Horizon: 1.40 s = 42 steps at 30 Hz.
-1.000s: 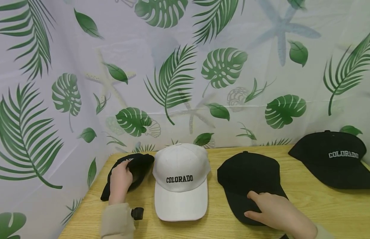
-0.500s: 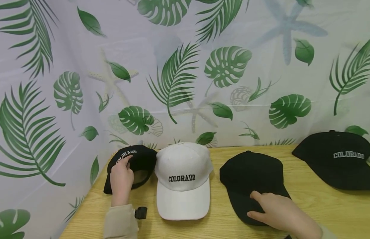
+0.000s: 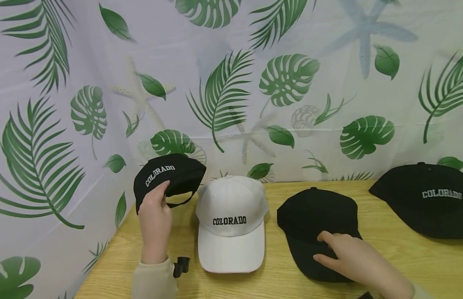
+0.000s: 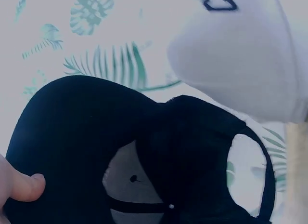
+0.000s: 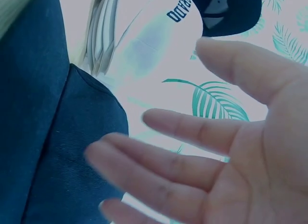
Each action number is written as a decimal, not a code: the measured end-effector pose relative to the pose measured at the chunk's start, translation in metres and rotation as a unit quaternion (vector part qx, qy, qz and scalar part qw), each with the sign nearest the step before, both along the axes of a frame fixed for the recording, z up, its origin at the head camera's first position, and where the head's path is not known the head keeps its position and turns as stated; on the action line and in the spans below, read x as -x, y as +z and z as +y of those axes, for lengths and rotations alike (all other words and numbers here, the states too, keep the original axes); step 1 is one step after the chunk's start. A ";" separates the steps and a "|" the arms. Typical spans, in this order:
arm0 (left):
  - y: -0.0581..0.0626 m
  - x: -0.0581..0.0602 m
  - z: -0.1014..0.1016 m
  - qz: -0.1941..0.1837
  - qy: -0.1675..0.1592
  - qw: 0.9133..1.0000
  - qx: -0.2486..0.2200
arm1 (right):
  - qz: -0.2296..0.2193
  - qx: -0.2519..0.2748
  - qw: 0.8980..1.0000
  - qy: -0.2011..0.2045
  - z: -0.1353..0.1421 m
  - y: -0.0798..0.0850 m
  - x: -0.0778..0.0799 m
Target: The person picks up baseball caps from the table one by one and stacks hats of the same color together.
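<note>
Head view, left hand (image 3: pixel 155 226) gripping a black COLORADO cap (image 3: pixel 151 172) above the table (image 3: pixel 115 265), left of the white cap (image 3: pixel 231 201), right hand (image 3: pixel 360 257) loosely spread over the plain black cap (image 3: pixel 313 214), left wrist view, thumb (image 4: pixel 24 186) against dark cloth, right wrist view, straight fingers (image 5: pixel 159 180) parted, contact unclear.

The right hand (image 5: pixel 245 171), palm towards the camera, has its fingers spread, some tips overlapping a large dark baseball cap (image 5: pixel 77 142) at left; whether they touch it is unclear. Beyond is a white baseball cap (image 5: pixel 144 48) with dark lettering (image 5: pixel 179 10). At the top, another dark cap (image 5: pixel 236 24) shows against leaf-print cloth (image 5: pixel 288 21).
</note>
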<state>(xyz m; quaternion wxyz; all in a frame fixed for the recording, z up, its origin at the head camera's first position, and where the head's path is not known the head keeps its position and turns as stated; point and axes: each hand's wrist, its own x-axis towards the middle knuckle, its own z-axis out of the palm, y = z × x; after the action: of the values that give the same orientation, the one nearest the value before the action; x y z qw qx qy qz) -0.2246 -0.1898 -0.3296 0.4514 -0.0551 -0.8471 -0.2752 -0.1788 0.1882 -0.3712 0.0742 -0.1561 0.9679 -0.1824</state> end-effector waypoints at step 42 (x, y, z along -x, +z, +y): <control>-0.007 -0.027 0.121 0.285 -0.354 0.832 0.318 | 0.129 0.440 0.889 -0.003 0.041 0.025 0.027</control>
<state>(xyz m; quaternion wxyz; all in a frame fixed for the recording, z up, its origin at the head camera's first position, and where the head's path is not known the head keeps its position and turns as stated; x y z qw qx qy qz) -0.1980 -0.0691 -0.3370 0.5016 -0.5679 -0.6443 -0.1039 -0.2061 0.2290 -0.3464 -0.1277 -0.1916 0.7902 -0.5679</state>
